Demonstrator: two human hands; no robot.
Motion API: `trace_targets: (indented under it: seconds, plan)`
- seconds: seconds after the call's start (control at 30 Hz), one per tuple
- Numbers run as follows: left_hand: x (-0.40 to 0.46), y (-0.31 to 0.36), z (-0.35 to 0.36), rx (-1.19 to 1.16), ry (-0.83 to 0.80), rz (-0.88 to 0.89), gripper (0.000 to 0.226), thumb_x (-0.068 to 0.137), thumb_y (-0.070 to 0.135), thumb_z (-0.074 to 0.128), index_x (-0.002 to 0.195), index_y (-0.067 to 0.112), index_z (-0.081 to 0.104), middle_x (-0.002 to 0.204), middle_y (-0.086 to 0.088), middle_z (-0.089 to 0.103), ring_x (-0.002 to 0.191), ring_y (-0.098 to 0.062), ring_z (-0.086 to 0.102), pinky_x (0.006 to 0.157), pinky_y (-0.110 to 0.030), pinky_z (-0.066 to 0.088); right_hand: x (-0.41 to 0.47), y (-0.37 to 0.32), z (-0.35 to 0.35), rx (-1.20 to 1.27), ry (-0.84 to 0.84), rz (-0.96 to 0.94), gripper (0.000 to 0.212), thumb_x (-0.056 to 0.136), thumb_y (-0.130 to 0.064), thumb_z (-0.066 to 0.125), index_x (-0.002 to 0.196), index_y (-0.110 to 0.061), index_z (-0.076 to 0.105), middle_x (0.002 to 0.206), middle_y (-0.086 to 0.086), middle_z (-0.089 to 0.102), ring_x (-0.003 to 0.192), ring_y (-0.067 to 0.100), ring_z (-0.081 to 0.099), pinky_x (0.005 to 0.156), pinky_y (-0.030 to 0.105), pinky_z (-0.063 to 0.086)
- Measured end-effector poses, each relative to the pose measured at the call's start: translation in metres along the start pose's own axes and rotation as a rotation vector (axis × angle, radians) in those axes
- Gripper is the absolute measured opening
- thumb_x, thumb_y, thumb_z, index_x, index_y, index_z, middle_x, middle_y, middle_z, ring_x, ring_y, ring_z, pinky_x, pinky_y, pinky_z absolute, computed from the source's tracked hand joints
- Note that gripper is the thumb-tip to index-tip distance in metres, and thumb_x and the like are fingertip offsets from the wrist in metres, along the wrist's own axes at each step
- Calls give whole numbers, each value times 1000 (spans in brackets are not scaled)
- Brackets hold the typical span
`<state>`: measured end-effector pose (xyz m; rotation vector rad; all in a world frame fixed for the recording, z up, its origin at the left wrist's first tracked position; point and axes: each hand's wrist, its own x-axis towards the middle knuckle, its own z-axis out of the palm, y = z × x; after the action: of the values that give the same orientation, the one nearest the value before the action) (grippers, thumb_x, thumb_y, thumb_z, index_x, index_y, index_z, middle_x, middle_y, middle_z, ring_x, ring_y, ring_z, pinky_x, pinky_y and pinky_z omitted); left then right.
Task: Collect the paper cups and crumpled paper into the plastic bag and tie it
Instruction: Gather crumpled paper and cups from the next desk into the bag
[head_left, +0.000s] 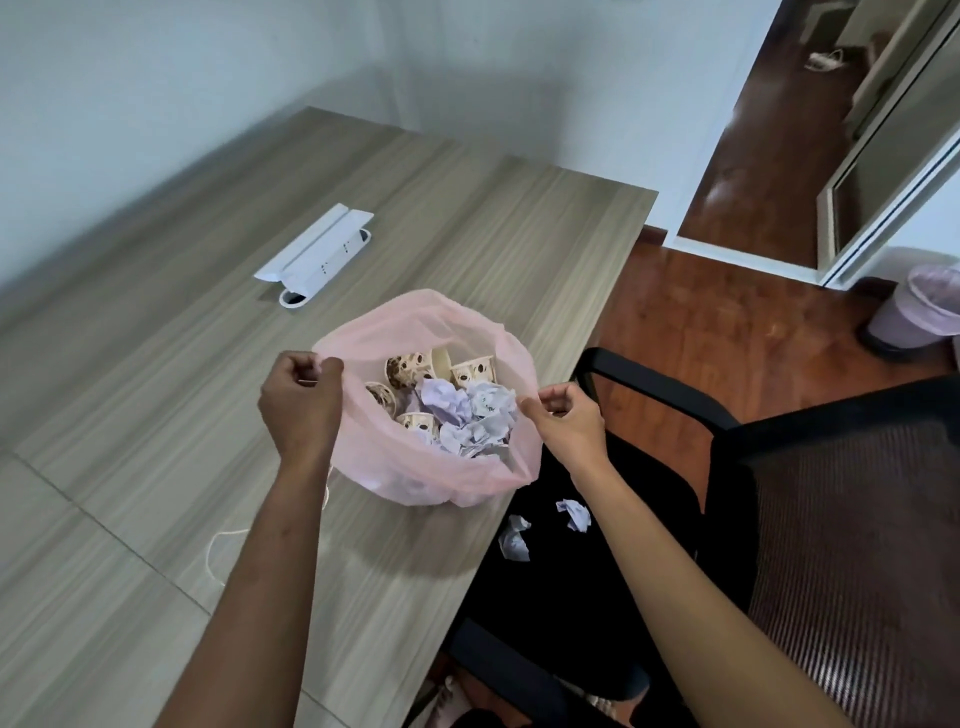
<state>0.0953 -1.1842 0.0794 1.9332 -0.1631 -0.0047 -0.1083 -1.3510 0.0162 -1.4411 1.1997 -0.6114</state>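
The thin, see-through pink bag (415, 467) hangs open between the hands, at the table (156, 364) edge. The left hand (298, 400) and right hand (563, 418) each pinch its rim. Inside, between them, lie printed cups (408, 368) and crumpled white paper (467, 415); two more paper balls (574, 513) sit below the right hand on the chair (649, 597).

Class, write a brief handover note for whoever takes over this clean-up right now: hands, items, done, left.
Left hand and right hand each pinch the rim of the pink plastic bag, held open at the table edge.
Done: paper cups and crumpled paper are inside.
Left: two crumpled paper balls lie on the chair seat; bag them, then tie the bag.
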Motion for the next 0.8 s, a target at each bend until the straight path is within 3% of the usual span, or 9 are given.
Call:
trace_targets:
  seconds: [0.2, 0.33, 0.43, 0.6, 0.8]
  plan:
    - [-19, -11, 7, 10, -7, 14, 7, 77, 22, 62, 81, 17, 62, 65, 12, 55, 59, -3, 52, 73, -34, 50, -7, 39, -15, 126, 102, 141, 38, 86, -55, 61, 87, -17, 64, 80, -3, 68, 74, 14, 65, 71, 32, 55]
    - [-27, -18, 12, -15, -20, 5, 4, 78, 21, 61, 80, 19, 60, 66, 12, 55, 58, 0, 51, 70, -29, 45, -11, 97, -17, 165, 210, 413, 31, 100, -37, 46, 89, -11, 60, 67, 2, 55, 57, 16, 53, 54, 31, 50]
    - [-35, -21, 18, -16, -48, 23, 2, 80, 19, 61, 80, 19, 59, 68, 12, 56, 57, 2, 51, 68, -24, 42, -22, 154, -1, 70, 122, 607, 22, 98, -29, 49, 98, -10, 59, 80, 5, 60, 61, 17, 55, 55, 32, 51]
    - [-43, -24, 25, -48, -85, 71, 5, 77, 22, 60, 76, 25, 56, 67, 12, 54, 58, 0, 49, 66, -22, 42, -36, 213, 30, -134, -84, 727, 21, 94, -29, 50, 111, -22, 60, 113, 6, 62, 98, 27, 62, 75, 38, 56]
    - [-48, -34, 27, -65, -146, 119, 16, 79, 17, 62, 72, 29, 53, 67, 13, 54, 60, 0, 49, 66, -21, 43, -21, 255, 45, -250, -225, 723, 25, 92, -27, 55, 114, -30, 65, 114, 3, 64, 102, 25, 61, 78, 39, 57]
